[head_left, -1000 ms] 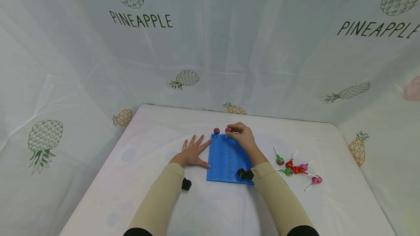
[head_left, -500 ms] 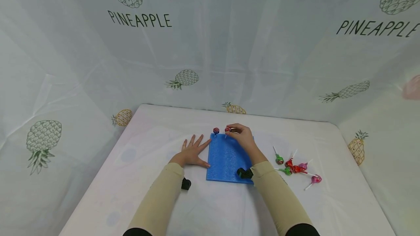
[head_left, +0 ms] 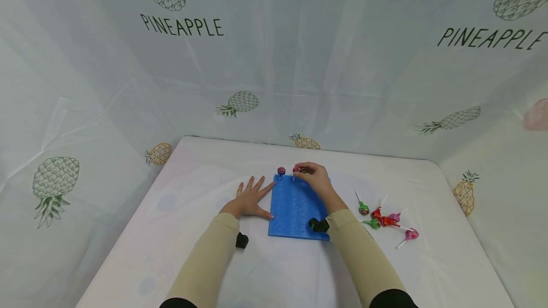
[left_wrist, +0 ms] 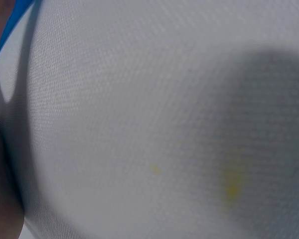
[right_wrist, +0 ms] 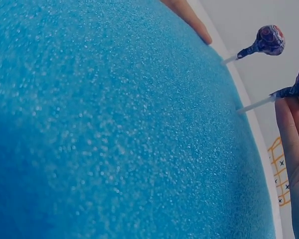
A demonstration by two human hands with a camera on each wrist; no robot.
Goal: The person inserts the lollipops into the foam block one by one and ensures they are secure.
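Note:
A blue foam board [head_left: 295, 213] lies flat on the table. At its far left corner a lollipop [head_left: 281, 171] in a purple and red wrapper stands upright, its stick in the foam. My right hand [head_left: 317, 179] pinches a second purple lollipop [head_left: 296, 169] by its head at the far edge. In the right wrist view this second lollipop's stick [right_wrist: 256, 105] meets the foam surface. My left hand [head_left: 250, 201] lies with fingers spread on the table, its index fingertip and thumb at the board's left edge. The left wrist view holds mostly tablecloth [left_wrist: 129, 124].
Right of the board lies a loose group of lollipops: green ones [head_left: 364, 209], red ones [head_left: 387, 221] and pink ones [head_left: 412, 234], sticks pointing various ways. The white-covered table [head_left: 205, 270] ends at a back edge before a pineapple-print curtain [head_left: 274, 61].
Both hands keep their places, the right one still pinching the lollipop at the far edge. The whole head view has shifted very slightly.

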